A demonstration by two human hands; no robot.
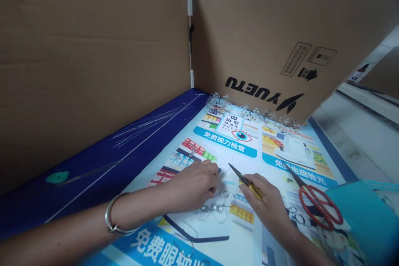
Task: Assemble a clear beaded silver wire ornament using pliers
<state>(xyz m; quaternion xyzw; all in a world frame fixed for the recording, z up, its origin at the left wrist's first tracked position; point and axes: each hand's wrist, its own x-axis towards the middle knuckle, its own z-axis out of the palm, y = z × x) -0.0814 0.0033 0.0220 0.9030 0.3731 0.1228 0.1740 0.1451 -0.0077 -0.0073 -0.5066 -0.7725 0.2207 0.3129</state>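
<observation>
My left hand (201,183), with a bangle on its wrist, is closed, its fingers curled and pinched on a thin wire that shows just beyond the knuckles. Beneath that hand a wire with clear beads (215,208) loops over the printed sheet. To its right, my right hand (266,201) grips needle-nose pliers (245,180) with yellow handles. Their dark pointed tips reach up and left, close to the left hand. Whether the jaws touch the wire is too small to tell.
Red-handled scissors (321,205) lie right of my right hand, beside a turquoise sheet (364,212). Dark rings (296,216) are nearby. A heap of beaded wire pieces (258,114) lines the back, against upright cardboard (249,37). Loose wires (149,122) and a green blob (57,177) lie left.
</observation>
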